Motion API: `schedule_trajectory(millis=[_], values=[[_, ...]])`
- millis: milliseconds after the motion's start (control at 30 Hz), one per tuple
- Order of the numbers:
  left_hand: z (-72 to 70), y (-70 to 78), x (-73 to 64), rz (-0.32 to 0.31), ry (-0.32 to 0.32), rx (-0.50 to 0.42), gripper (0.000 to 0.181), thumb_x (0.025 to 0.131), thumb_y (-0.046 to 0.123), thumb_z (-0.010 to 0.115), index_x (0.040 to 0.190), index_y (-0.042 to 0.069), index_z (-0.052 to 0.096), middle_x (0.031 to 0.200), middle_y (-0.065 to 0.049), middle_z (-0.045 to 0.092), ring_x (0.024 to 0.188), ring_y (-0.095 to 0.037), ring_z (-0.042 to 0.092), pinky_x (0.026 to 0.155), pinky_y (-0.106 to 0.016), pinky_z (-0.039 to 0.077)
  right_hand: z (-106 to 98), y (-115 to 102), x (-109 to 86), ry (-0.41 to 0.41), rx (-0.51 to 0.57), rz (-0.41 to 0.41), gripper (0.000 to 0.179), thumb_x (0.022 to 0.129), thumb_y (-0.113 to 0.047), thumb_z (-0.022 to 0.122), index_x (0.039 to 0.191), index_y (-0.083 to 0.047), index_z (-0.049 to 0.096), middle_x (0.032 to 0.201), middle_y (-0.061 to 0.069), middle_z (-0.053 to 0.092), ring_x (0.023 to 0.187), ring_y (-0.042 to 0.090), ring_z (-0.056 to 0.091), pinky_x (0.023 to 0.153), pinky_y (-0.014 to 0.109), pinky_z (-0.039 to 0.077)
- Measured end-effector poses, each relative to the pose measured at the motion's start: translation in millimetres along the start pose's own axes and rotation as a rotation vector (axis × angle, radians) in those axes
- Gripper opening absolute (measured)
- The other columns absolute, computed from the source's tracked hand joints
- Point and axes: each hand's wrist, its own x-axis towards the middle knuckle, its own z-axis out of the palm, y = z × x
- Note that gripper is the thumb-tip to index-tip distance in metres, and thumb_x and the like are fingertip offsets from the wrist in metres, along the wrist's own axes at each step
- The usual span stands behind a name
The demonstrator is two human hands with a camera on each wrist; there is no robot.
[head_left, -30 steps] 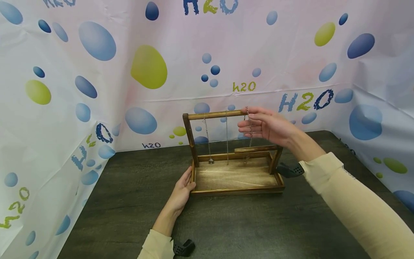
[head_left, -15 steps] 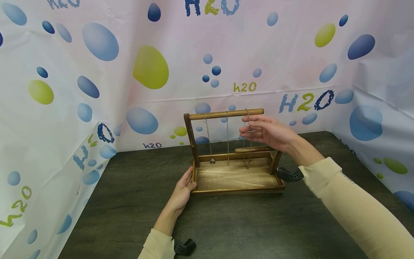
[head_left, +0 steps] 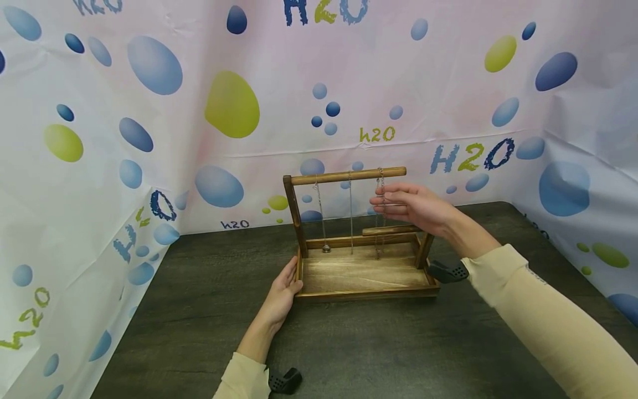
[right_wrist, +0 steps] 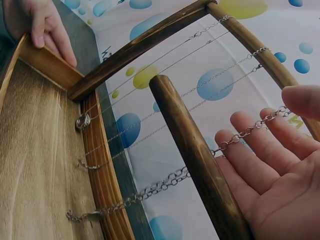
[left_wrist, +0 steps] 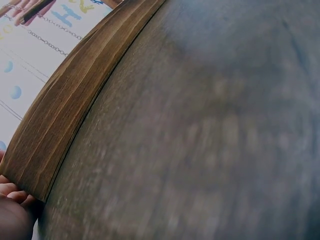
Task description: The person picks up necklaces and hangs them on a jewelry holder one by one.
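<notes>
A wooden jewelry stand (head_left: 349, 177) with a shallow tray base (head_left: 359, 277) stands on the dark table. Necklaces hang from its upper bar; the left one (head_left: 322, 221) carries a small round pendant. My left hand (head_left: 279, 299) holds the tray's left end, thumb at the front corner and fingers along the outer wall. At the right, my right hand (head_left: 413, 205) is below the upper bar, palm turned toward the necklaces. Its fingers are extended, and a link chain (right_wrist: 245, 132) crosses them. The chain passes behind the lower peg (right_wrist: 190, 145) in the right wrist view.
The lower peg sticks out from the stand's short right post (head_left: 423, 249). A white backdrop (head_left: 279, 122) with blue and green spots rises behind and beside the table (head_left: 214, 310). Each wrist has a dark device (head_left: 285, 381) strapped on.
My right hand has come down from the upper bar's right end, leaving that end in view. The rightmost chain has swung a little and hangs straighter. My left hand stays on the tray.
</notes>
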Motion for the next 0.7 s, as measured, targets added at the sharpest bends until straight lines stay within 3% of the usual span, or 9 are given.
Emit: schedule_trajectory(millis=[333,700], values=[[2.0,0.4,-1.6,0.007,0.001,0.010,0.064,0.103,-0.005,0.038,0.160,0.000,0.011,0.166,-0.020,0.006,0.153,-0.034,0.003,0.121,-0.050,0.007,-4,-3,-6.1,-0.002,-0.062,0.036,0.056,0.108,-0.023,0.050,0.152,0.007,0.033,0.151,0.023,0.044,0.140,0.035,0.041,0.112,0.043,0.037],[4.9,2.0,-4.7,0.011,0.009,0.014,0.063,0.104,-0.003,0.036,0.161,0.001,0.010,0.166,-0.021,0.001,0.152,-0.037,-0.001,0.120,-0.055,0.007,-18,-9,-25.7,0.008,-0.149,0.020,0.056,0.108,-0.029,0.049,0.151,0.005,0.037,0.152,0.022,0.043,0.138,0.029,0.046,0.112,0.041,0.038]])
